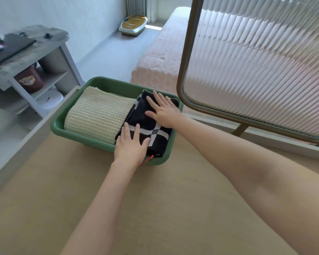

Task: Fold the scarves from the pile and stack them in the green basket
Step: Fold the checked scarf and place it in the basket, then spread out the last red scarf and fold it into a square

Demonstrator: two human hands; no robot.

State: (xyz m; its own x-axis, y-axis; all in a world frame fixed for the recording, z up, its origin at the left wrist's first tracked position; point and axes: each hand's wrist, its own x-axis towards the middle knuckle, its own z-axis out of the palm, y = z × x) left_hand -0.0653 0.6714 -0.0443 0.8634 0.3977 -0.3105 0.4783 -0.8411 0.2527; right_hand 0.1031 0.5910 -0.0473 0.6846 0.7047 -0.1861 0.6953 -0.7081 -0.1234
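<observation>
The green basket (107, 83) stands at the far edge of the wooden table (173, 199). Inside it on the left lies a folded cream waffle-knit scarf (98, 115). On the right lies a folded black scarf with white checks (155, 131). My left hand (131, 146) presses flat on the near end of the black scarf, fingers straight. My right hand (164, 111) presses flat on its far end, fingers spread. A thin red loop (149, 159) sticks out at the basket's near rim.
A ribbed glass screen in a brass frame (256, 67) stands close to the right of the basket. A grey shelf unit (35, 52) with clutter sits to the left, a bed with a peach cover (162, 57) beyond, and a white-and-gold device (133, 24) lies on the floor.
</observation>
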